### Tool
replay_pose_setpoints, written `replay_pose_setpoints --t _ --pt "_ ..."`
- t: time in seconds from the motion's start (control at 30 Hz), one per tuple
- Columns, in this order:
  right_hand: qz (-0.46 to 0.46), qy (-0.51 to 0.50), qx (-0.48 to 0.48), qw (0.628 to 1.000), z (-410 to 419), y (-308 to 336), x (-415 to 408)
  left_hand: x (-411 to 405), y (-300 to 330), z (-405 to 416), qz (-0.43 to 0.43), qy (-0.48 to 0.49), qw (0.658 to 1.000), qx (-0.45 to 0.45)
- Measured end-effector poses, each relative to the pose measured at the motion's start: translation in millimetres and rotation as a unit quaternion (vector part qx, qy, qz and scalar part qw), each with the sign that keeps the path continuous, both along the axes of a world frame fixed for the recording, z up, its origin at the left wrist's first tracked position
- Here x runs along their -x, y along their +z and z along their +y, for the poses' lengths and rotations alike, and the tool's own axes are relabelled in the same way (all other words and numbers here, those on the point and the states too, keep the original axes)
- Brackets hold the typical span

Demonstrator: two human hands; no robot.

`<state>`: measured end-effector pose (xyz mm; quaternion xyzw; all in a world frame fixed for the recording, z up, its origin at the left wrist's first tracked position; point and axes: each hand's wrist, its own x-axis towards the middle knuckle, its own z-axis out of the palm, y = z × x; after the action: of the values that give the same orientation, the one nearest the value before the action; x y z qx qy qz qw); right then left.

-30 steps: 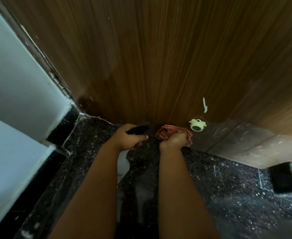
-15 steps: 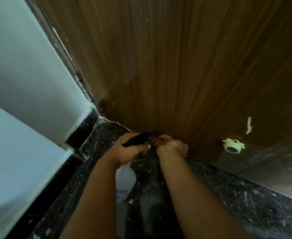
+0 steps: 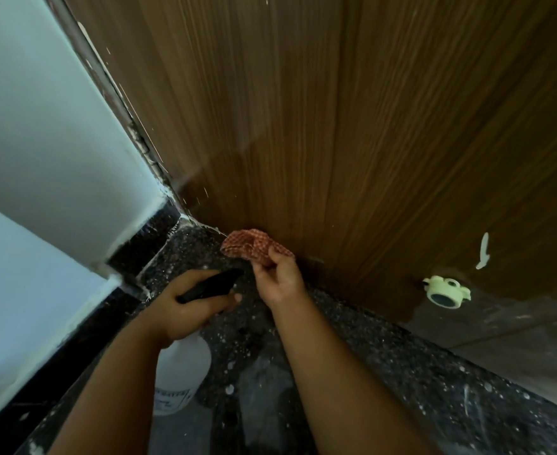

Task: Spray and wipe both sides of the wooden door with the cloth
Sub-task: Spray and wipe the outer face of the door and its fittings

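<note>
Head view: one cloth (image 3: 254, 246), one spray bottle (image 3: 182, 372).

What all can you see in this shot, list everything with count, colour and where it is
wooden door: one, brown, fills upper frame.
cloth: one, red checked, bunched at the door's bottom edge.
spray bottle: one, white with black head, lower centre-left.
door stopper: one, pale green, on floor right.
wall: one, light blue-white, left.
floor: one, dark speckled, bottom.
hands: left hand grips the bottle; right hand pinches the cloth.
</note>
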<state>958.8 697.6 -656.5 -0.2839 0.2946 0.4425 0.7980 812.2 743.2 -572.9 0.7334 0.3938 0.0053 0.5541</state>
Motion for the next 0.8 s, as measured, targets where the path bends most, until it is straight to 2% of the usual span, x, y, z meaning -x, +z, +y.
replay_pose_setpoints --t 0.1,0.23,0.33,0.53,0.63,0.8 --pt "-0.003 -0.078 0.035 0.996 -33 4 -5 -2 -2 -7 -0.018 0.014 1.000 0.011" --pt "0.001 -0.203 0.154 0.967 -88 11 -2 0 -2 -9 -0.014 -0.024 0.999 0.032" --pt "-0.024 -0.246 0.171 0.954 -104 31 -4 -1 0 -8 -0.031 -0.039 0.998 0.029" --pt "-0.015 -0.168 0.210 0.963 -79 50 -18 1 0 -1 -0.045 -0.036 0.998 0.020" --pt "-0.021 -0.165 0.219 0.961 -45 49 -9 7 0 6 -0.051 -0.017 0.998 0.013" --pt "0.030 -0.084 0.090 0.992 37 22 5 24 -7 19 -0.062 0.014 0.998 0.022"
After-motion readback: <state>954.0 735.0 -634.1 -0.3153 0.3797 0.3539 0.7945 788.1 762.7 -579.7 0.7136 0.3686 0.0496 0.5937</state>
